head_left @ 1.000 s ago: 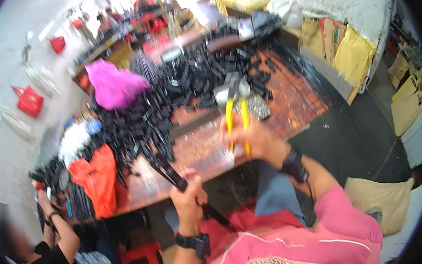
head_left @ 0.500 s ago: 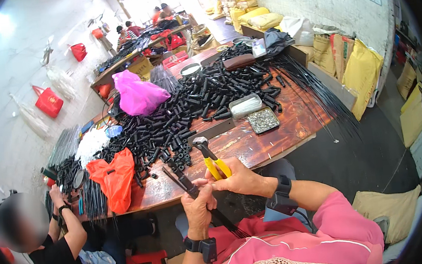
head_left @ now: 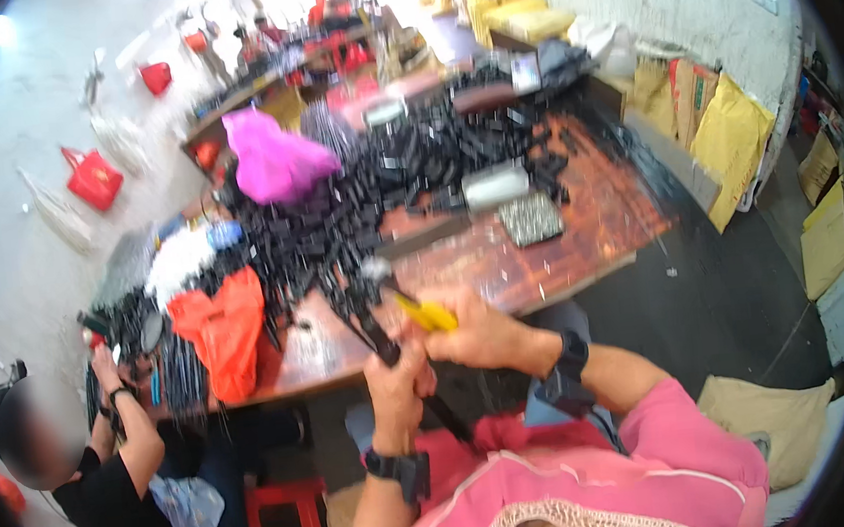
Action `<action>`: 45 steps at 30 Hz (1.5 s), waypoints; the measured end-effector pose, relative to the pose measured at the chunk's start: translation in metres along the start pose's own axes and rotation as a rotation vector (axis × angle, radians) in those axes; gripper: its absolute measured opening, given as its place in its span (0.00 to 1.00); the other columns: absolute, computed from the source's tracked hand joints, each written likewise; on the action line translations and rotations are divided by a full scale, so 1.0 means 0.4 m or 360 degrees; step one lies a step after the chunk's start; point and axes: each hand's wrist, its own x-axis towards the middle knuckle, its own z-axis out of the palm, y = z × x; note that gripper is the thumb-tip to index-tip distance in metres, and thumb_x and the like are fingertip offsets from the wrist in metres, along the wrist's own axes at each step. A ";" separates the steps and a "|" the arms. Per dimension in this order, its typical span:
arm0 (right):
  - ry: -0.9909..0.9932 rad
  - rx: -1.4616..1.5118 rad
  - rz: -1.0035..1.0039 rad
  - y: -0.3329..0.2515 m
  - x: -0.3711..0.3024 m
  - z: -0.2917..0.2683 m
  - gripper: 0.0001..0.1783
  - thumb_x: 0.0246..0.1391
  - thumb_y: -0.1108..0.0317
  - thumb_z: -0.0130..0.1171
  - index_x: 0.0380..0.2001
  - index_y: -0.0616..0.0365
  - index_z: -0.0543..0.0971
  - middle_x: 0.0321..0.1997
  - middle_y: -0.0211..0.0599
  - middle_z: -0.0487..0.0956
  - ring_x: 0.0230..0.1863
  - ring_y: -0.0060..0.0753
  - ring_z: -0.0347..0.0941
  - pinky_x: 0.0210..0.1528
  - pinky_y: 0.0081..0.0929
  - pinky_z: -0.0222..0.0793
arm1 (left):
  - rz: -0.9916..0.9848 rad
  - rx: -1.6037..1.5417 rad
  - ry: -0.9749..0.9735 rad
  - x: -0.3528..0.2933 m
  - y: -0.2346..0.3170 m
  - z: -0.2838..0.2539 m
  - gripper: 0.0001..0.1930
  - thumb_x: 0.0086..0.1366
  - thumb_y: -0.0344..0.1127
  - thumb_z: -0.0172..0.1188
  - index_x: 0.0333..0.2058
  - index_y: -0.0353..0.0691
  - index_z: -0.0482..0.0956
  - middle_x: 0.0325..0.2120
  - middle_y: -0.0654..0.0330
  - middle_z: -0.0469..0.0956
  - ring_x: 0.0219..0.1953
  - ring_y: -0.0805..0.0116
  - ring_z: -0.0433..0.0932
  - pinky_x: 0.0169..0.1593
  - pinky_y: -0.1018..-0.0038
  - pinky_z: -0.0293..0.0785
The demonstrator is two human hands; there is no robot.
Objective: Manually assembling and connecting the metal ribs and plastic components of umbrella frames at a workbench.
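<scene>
Both hands are held close together in front of the near table edge, blurred by motion. My left hand is closed around a bundle of thin black rods, with a thicker black piece at its upper end. The rods slant from the lap up toward the table. My right hand grips yellow-handled pincers, their metal head tilted up and left near the rod ends. Whether the jaws touch a rod is too blurred to tell.
Black tubular parts heap across the wooden table. A clear container and a tin of small metal pieces stand to the right. Pink and orange bags lie left. A co-worker sits at left beside a red stool.
The pincers have tipped further left, their head now nearer the rod ends. Both hands sit slightly higher in the picture, and the view has shifted and blurred.
</scene>
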 end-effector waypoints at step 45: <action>0.0561 0.0381 0.0305 0.013 -0.021 0.142 0.09 0.50 0.84 0.54 0.35 0.61 0.75 0.26 0.31 0.76 0.15 0.15 0.70 0.13 0.15 0.65 | 0.0014 -0.0274 0.0064 0.008 0.025 0.000 0.41 0.68 0.71 0.31 0.48 0.36 0.75 0.13 0.66 0.67 0.12 0.76 0.62 0.15 0.80 0.57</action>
